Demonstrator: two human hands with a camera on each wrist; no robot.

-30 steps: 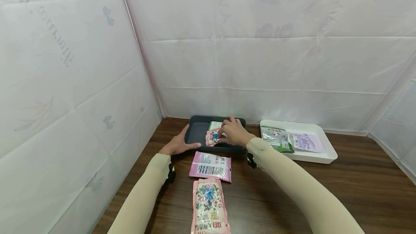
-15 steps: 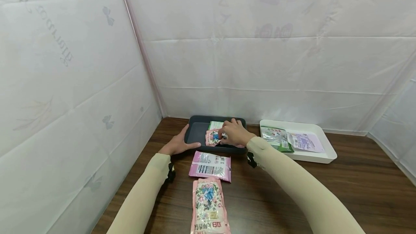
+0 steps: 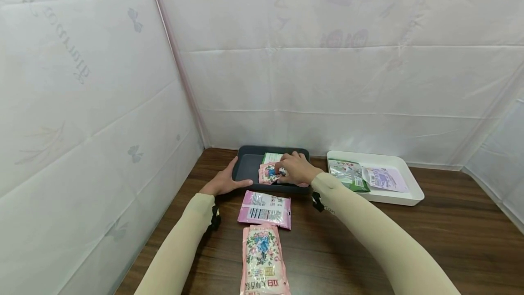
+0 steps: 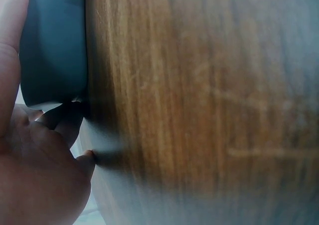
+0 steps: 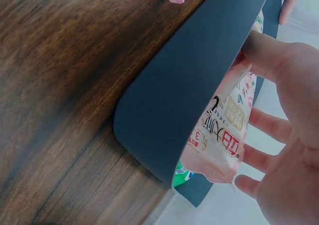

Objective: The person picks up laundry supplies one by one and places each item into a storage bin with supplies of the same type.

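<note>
In the head view my left hand (image 3: pixel 223 181) grips the left end of a dark tray (image 3: pixel 246 167), its thumb along the near rim. The left wrist view has its fingers around the end of the dark tray (image 4: pixel 55 50). My right hand (image 3: pixel 296 169) reaches into the tray's right half and holds a pink floral packet (image 3: pixel 267 174), partly hidden under the fingers. From the right wrist, the pink floral packet (image 5: pixel 227 130) sits between thumb and fingers of the right hand (image 5: pixel 294 130). A green-and-white packet (image 3: pixel 272 158) lies behind it in the tray.
A pink-purple packet (image 3: pixel 265 210) lies on the wooden table (image 3: pixel 327 249) before the tray. Nearer lies another pink floral packet (image 3: pixel 264 258). To the right, a white tray (image 3: pixel 415 192) holds a green packet (image 3: pixel 348 174) and a lilac packet (image 3: pixel 386 179). White sheeting (image 3: pixel 327 81) stands behind.
The right hand's fingers have shifted slightly down over the pink floral packet inside the dark tray. My left hand stays at the tray's left end.
</note>
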